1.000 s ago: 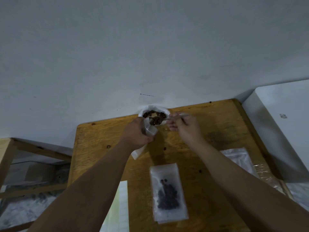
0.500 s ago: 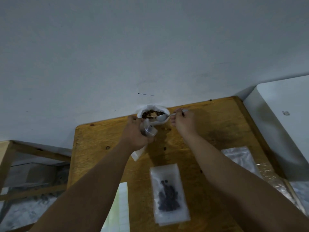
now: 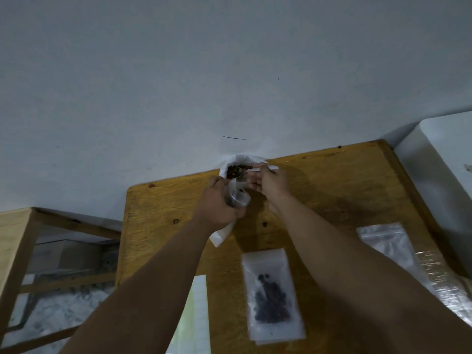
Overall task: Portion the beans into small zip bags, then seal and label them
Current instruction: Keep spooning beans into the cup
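A white bag of dark beans [image 3: 231, 170] stands open at the far edge of the wooden table [image 3: 332, 190], against the wall. My left hand [image 3: 217, 203] grips a small clear zip bag [image 3: 238, 198] just in front of it, mouth held open and facing up; the bag's lower end pokes out below my fist. My right hand [image 3: 270, 181] pinches the handle of a spoon [image 3: 242, 172], its bowl over the beans beside the small bag's mouth. A filled zip bag [image 3: 272, 295] with dark beans lies flat near the table's front.
Several empty zip bags [image 3: 383, 241] lie at the right, beside a shiny plastic-wrapped pack [image 3: 439, 274]. A sheet of labels [image 3: 196, 315] lies at the front left. A white box [image 3: 449, 159] stands right of the table; a wooden frame [image 3: 18, 241] stands to the left.
The spoon has moved a little within the bean bag, its bowl now nearer the small bag's mouth. My left hand keeps the small bag in place.
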